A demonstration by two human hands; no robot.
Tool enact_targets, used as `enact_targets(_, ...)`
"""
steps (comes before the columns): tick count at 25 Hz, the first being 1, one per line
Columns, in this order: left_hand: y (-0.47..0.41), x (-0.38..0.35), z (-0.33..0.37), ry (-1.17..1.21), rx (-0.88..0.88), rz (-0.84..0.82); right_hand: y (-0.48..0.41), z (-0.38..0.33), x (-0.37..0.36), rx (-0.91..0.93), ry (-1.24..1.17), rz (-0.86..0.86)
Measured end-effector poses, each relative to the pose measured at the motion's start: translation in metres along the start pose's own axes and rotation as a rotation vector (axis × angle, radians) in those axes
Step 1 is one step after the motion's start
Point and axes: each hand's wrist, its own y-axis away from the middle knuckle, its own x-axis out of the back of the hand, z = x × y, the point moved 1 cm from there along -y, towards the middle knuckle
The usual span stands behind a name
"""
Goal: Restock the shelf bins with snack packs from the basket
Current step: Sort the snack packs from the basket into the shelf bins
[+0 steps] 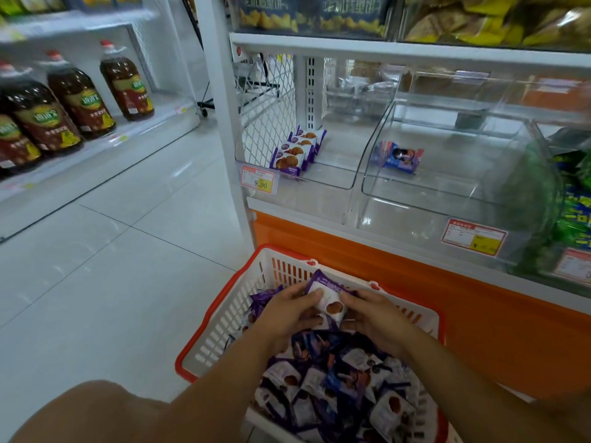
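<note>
While within basket (224, 324), hands (287, 311) (374, 318) seemingly round pack (331, 302).

Both bare forearms reach forward and down, converging. The left hand (287, 314) and right hand (372, 319) meet with backs up, fingers curled and thumbs on top, pinching one snack pack (331, 303) between them.

Floor (112, 266) w/ basket (224, 327) on it; shelf (220, 123) carries clear bins (447, 187) side by side.
</note>
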Motion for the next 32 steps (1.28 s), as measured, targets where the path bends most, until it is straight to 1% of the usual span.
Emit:
enact_targets(2, 0.009, 0.001, 0.014, -0.049, 0.038, 0.004, 0.002, -0.008, -0.007, 0.067, 0.007, 0.014)
enact_targets(3, 0.012, 0.002, 0.021, -0.049, 0.079, -0.001, 0.003, -0.013, -0.009, 0.125, 0.077, 0.042)
enact_targets(5, 0.018, 0.003, 0.036, -0.001, 0.139, -0.041, 0.008, -0.024, -0.017, 0.262, 0.309, 0.118)
enact_targets(6, 0.021, 0.005, 0.045, 0.016, 0.131, -0.063, 0.010, -0.030, -0.023, 0.324, 0.402, 0.119)
enact_targets(7, 0.023, 0.008, 0.053, 0.018, 0.104, -0.071, 0.012, -0.035, -0.027, 0.367, 0.446, 0.093)
enact_targets(9, 0.027, 0.015, 0.068, 0.036, 0.041, -0.060, 0.015, -0.044, -0.035, 0.372, 0.386, 0.011)
enact_targets(12, 0.025, 0.026, 0.083, -0.006, -0.071, -0.053, 0.014, -0.056, -0.046, 0.303, 0.074, -0.071)
enact_targets(13, 0.025, 0.028, 0.085, -0.046, -0.102, -0.065, 0.013, -0.059, -0.048, 0.291, 0.018, -0.074)
enact_targets(15, 0.024, 0.032, 0.089, -0.101, -0.141, -0.084, 0.012, -0.065, -0.053, 0.311, 0.036, -0.026)
enact_targets(18, 0.026, 0.035, 0.092, -0.086, -0.162, -0.088, 0.007, -0.068, -0.056, 0.335, 0.138, 0.084)
enact_targets(20, 0.027, 0.036, 0.095, -0.100, -0.188, -0.062, 0.006, -0.070, -0.060, 0.328, 0.161, 0.116)
enact_targets(22, 0.029, 0.037, 0.108, -0.192, -0.246, -0.012, 0.008, -0.081, -0.072, 0.310, 0.182, 0.116)
enact_targets(23, 0.031, 0.037, 0.120, -0.239, -0.287, 0.009, 0.010, -0.092, -0.079, 0.331, 0.250, 0.127)
enact_targets(25, 0.034, 0.036, 0.151, -0.328, -0.404, 0.068, 0.012, -0.127, -0.093, 0.430, 0.449, 0.203)
enact_targets(26, 0.032, 0.039, 0.167, -0.395, -0.475, 0.133, 0.006, -0.149, -0.099, 0.492, 0.522, 0.260)
enact_targets(28, 0.025, 0.051, 0.192, -0.606, -0.601, 0.323, -0.017, -0.194, -0.107, 0.567, 0.528, 0.354)
enact_targets(29, 0.017, 0.061, 0.199, -0.728, -0.640, 0.400, -0.039, -0.214, -0.107, 0.564, 0.508, 0.389)
enact_targets(30, 0.009, 0.069, 0.201, -0.842, -0.648, 0.441, -0.067, -0.230, -0.104, 0.534, 0.518, 0.427)
enact_targets(31, -0.001, 0.077, 0.200, -0.938, -0.627, 0.454, -0.095, -0.240, -0.103, 0.465, 0.593, 0.449)
enact_targets(32, -0.009, 0.082, 0.196, -1.011, -0.600, 0.454, -0.120, -0.244, -0.101, 0.371, 0.692, 0.437)
